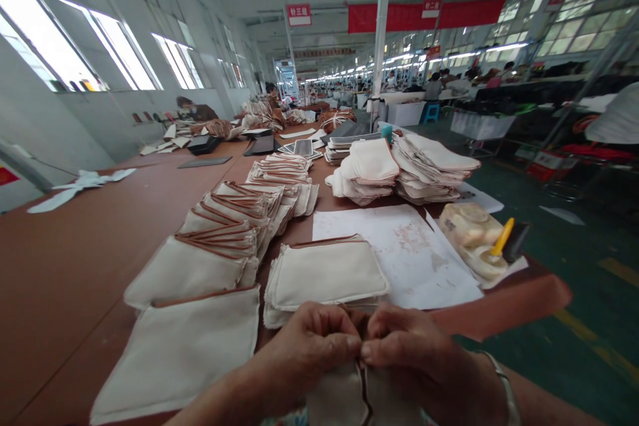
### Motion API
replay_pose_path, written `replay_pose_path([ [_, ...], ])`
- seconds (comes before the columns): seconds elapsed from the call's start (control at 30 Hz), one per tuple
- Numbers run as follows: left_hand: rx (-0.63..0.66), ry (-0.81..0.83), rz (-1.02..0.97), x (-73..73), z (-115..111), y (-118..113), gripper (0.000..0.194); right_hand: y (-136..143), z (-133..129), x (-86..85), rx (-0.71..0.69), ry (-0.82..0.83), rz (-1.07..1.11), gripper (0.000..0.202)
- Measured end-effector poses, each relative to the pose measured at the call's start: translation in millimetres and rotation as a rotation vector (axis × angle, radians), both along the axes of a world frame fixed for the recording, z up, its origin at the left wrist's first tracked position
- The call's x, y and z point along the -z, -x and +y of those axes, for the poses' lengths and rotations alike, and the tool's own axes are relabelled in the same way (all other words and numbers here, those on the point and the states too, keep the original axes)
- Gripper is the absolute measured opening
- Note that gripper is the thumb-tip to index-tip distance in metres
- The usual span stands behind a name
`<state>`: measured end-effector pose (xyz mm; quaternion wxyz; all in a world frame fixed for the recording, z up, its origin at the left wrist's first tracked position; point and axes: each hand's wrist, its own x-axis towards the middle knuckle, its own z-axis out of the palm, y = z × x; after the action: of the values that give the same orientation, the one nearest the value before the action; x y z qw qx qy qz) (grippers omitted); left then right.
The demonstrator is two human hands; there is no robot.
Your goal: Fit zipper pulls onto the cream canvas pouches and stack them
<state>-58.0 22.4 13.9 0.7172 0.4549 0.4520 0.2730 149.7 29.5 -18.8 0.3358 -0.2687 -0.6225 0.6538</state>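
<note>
At the near edge of the table, my left hand [319, 339] and my right hand [409, 346] meet, thumbs almost touching. Both are closed on a pale fabric piece [337, 396] with a dark brown edge running down its middle. My fingers hide much of its upper part. Just beyond them lies a small stack of cream fabric pieces [327, 273] with brown edging. To the left, a long fanned row of similar pieces [214, 233] runs away from me, one large piece [184, 353] lying nearest.
White paper [394, 253] with brown smudges lies right of the stack. A cut plastic container [466, 233] with a yellow-handled brush [503, 236] stands at the right edge. Taller fabric piles [429, 160] sit behind. A person [197, 110] is at the far left; other people work farther back.
</note>
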Motion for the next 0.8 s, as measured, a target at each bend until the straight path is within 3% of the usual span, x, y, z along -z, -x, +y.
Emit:
replay_pose_path([
  [0.07,0.038,-0.084,-0.007,0.4,1.9,3.4,0.04,-4.3,1.7,-4.8,0.037,-0.1,0.016,0.028],
  [0.17,0.079,-0.171,0.027,-1.5,2.9,6.7,0.041,-6.4,7.3,-10.0,0.092,-0.077,-0.04,0.032],
  [0.3,0.092,-0.228,0.129,-4.9,0.8,6.8,0.037,-0.3,15.4,-18.7,-0.07,-0.14,-0.183,0.039],
  [0.4,0.061,-0.263,0.166,-5.3,-1.7,4.5,0.039,4.6,16.5,-22.8,-0.108,-0.231,-0.235,0.032],
  [0.53,0.001,-0.188,0.037,-2.1,-2.6,4.6,0.044,2.9,16.6,-17.4,-0.071,-0.313,-0.221,0.03],
  [0.63,0.032,-0.075,-0.082,-1.8,-0.4,8.6,0.048,-3.3,18.9,-10.6,-0.086,-0.297,-0.192,0.033],
  [0.73,0.001,0.005,-0.129,-3.6,2.7,10.4,0.059,-6.5,21.2,-6.1,-0.068,-0.284,-0.215,0.035],
  [0.8,-0.015,0.027,-0.11,-4.0,4.2,9.3,0.053,-5.5,23.2,-6.2,-0.056,-0.289,-0.232,0.036],
])
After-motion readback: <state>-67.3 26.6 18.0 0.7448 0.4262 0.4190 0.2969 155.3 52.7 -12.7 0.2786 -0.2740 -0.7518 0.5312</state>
